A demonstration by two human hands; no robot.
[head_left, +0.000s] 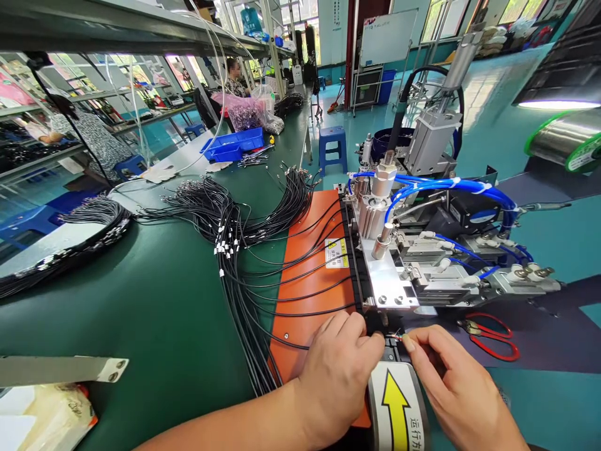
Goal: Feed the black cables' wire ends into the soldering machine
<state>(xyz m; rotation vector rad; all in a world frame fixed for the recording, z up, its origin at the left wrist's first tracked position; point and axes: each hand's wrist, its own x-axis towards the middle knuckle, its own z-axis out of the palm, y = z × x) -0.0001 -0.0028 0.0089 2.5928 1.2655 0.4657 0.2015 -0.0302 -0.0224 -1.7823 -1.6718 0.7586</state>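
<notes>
My left hand (339, 363) rests on the orange plate (310, 294), its fingers pinched on a thin black cable end at the near edge of the machine. My right hand (457, 388) comes from the right, thumb and forefinger pinched on the cable's small bared wire tips (395, 337). Both hands meet just below the metal pneumatic fixture (399, 263) with blue air hoses. Several black cables (263, 269) lie across the orange plate and fan out to the left. A label with a yellow arrow (397, 407) sits between my wrists.
Red-handled snips (491, 335) lie right of my right hand. Bundles of black cables (70, 244) cover the green bench to the left. Blue trays (235, 145) and a seated person (233, 76) are farther along. A solder spool (568, 139) stands at right.
</notes>
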